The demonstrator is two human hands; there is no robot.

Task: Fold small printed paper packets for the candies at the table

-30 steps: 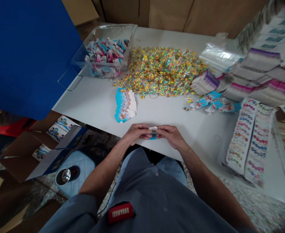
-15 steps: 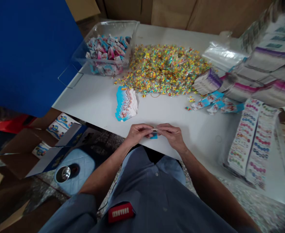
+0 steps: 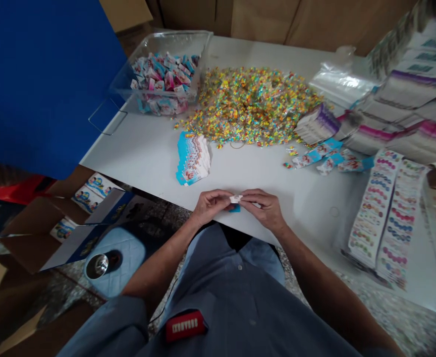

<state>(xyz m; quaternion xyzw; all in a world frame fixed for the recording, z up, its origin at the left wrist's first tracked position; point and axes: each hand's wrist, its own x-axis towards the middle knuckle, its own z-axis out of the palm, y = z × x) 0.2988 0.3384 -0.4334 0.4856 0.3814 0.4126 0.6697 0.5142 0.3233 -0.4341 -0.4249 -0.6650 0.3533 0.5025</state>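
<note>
My left hand [image 3: 210,204] and my right hand [image 3: 264,207] meet at the near edge of the white table [image 3: 147,153]. Both pinch a small white and blue paper packet [image 3: 235,202] between their fingertips. A fanned stack of flat blue and white printed cards [image 3: 192,159] lies just beyond my left hand. Farther back spreads a big heap of tiny multicoloured candies [image 3: 249,105]. A few folded blue packets [image 3: 324,157] lie to the right of it.
A clear plastic tub [image 3: 166,74] of finished pink and blue packets stands at the back left. Stacks of printed sheets [image 3: 381,208] and purple and pink card bundles [image 3: 396,109] fill the right side. A blue panel [image 3: 43,79] and open cardboard boxes [image 3: 54,223] are at the left.
My fingers have worked the small packet, its white flap now showing on top between the fingertips. The view has shifted only slightly.
</note>
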